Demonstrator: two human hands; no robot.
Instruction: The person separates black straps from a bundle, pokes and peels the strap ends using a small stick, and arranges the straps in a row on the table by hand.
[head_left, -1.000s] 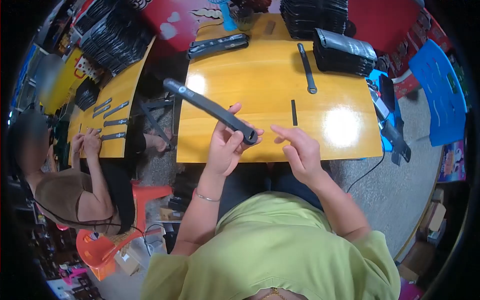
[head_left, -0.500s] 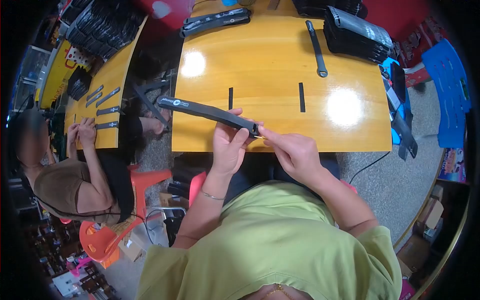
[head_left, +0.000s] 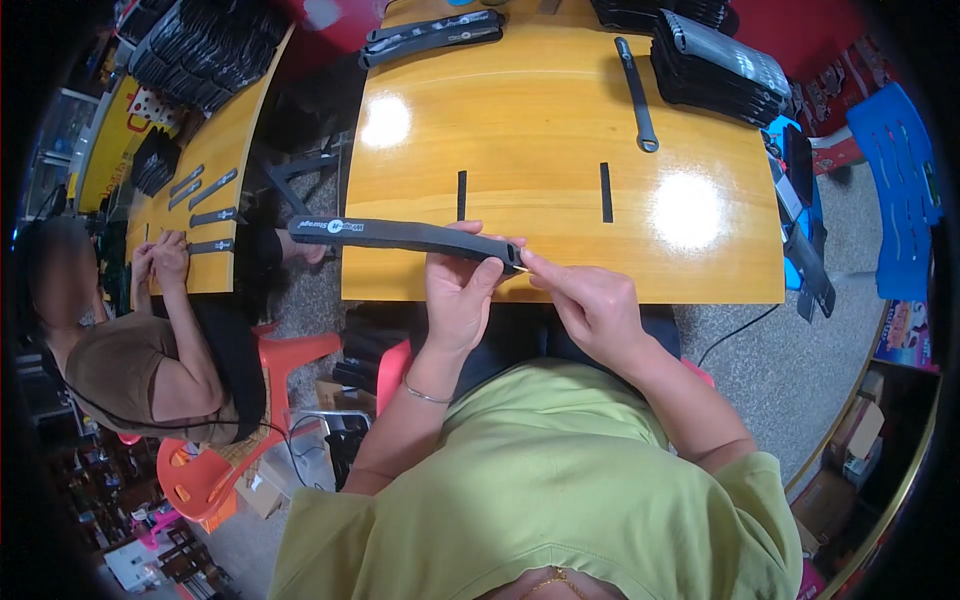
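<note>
My left hand [head_left: 460,300] is closed round a dark grey storage strap [head_left: 390,234] with white lettering, its far end sticking out to the left over the table edge. Thumb and fingers grip it near its right end, where a slot or loop shows. My right hand [head_left: 590,305] is closed, with the index fingertip touching that end. A thin yellowish piece [head_left: 521,268] shows under the fingertip; what it is and how it is held I cannot make out.
On the yellow table [head_left: 530,120] lie a single strap [head_left: 636,95], two black strips, a strap bundle [head_left: 430,38] and a black strap stack [head_left: 715,75]. At left, a person [head_left: 150,365] works at another table with several straps. A blue chair [head_left: 895,190] stands right.
The strap's left end has swung down and toward the left, so it lies more level. Both hands stay at nearly the same spot. The view has shifted slightly.
</note>
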